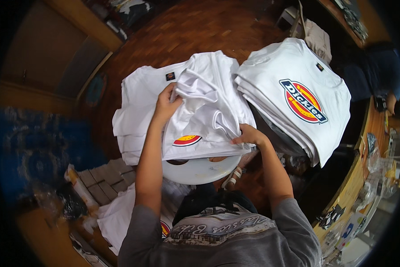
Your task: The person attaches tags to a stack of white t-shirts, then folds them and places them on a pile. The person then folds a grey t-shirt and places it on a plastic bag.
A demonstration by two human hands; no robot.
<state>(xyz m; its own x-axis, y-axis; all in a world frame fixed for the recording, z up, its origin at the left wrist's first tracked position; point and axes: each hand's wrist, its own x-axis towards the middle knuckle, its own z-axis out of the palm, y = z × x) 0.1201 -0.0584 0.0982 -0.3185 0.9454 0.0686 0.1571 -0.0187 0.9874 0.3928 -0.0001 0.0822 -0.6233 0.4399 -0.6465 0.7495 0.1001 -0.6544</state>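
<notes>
A white T-shirt (209, 107) with a red and yellow oval print lies crumpled on a round white stool (197, 171) in front of me. My left hand (166, 104) grips a fold of its cloth near the upper left. At the shirt's lower right edge, my right hand (249, 135) pinches the hem. Behind it on the left sits a stack of folded white shirts (135, 107) with a small dark neck label. On the right is a taller stack of folded white shirts (298, 102) with a large oval print on top.
More white shirts (115, 218) lie low on the left by a pile of flat grey packets (104, 175). The floor is brown parquet (186, 31). A wooden bench (355, 187) with clutter runs along the right, where another person's arm in dark blue (382, 75) shows.
</notes>
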